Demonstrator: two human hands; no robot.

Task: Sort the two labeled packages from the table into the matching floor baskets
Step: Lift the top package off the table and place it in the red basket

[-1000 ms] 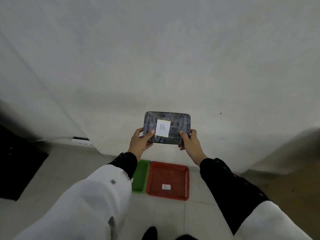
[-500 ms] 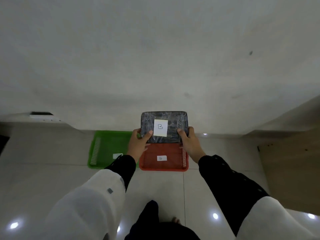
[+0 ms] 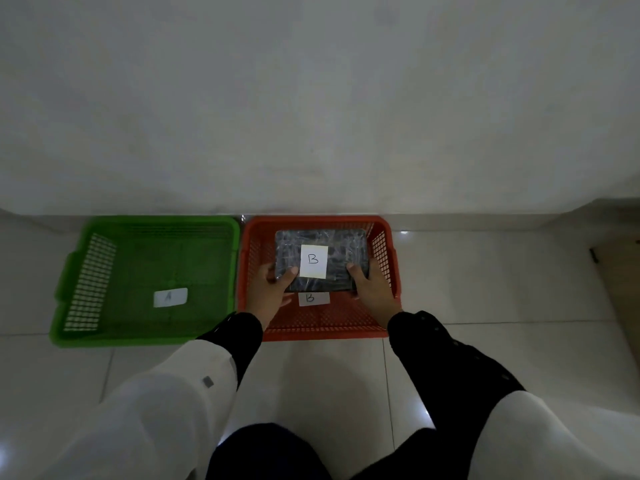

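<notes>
A dark plastic-wrapped package with a white "B" label (image 3: 341, 247) is inside the red floor basket (image 3: 384, 254), low over its bottom. My left hand (image 3: 270, 292) grips its near left corner and my right hand (image 3: 372, 289) grips its near right corner. A white "B" tag (image 3: 313, 298) lies on the red basket's floor just below the package. To the left stands the green basket (image 3: 90, 271) with a white "A" tag (image 3: 170, 297); nothing else is in it. The second package is out of view.
Both baskets sit side by side on the tiled floor against a pale wall (image 3: 311, 116). My knees and dark trousers (image 3: 270, 452) fill the bottom of the view. A wooden panel edge (image 3: 623, 282) shows at far right.
The view has dropped closer to the floor. Both hands have lowered the B package from above the baskets down into the red basket.
</notes>
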